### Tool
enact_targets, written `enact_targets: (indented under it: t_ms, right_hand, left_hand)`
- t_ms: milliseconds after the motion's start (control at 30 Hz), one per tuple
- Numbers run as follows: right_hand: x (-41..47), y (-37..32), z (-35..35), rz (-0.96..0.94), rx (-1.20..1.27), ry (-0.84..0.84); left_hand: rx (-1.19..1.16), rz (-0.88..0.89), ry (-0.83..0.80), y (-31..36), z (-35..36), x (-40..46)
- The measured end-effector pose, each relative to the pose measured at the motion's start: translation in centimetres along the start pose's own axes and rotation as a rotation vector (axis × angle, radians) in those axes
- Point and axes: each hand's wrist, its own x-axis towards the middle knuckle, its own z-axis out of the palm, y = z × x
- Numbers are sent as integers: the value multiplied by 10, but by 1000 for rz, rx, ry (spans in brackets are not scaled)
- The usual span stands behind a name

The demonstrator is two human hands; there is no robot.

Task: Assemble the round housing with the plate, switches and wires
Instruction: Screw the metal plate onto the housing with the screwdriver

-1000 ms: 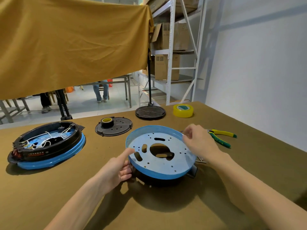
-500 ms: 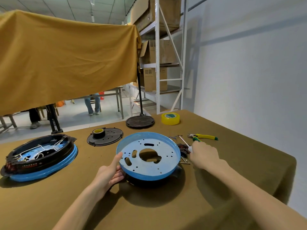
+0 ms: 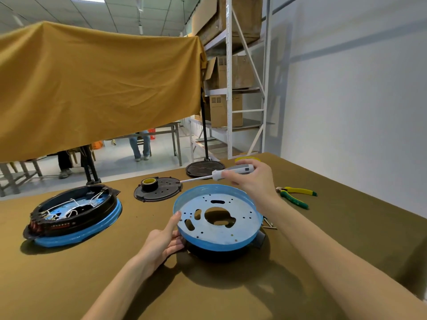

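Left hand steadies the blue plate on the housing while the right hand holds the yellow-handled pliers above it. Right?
Not quite. In the head view the right hand holds a grey screwdriver, not the pliers, which lie on the table. The left hand does steady the blue plate.

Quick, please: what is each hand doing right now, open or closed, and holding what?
Left hand: open, fingers resting against the rim of the blue plate.
Right hand: closed around the grey screwdriver.
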Motion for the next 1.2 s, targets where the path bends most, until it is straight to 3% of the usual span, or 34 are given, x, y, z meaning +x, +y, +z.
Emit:
enact_targets:
  t_ms: [167,367,600,1200]
  right_hand:
    - [20,1,37,64,335,52]
    - [25,16,71,-88,322,-78]
    - [17,27,89,-287,209,-185]
    - [30,25,104,-382,125,-304]
  left_hand:
    - [9,-38,-50,-3,-8,13]
    - [63,-107,-152,2,-22,22]
    - [48,-105,-162,-1,-23,23]
    - [84,-113,-188,3,-24,14]
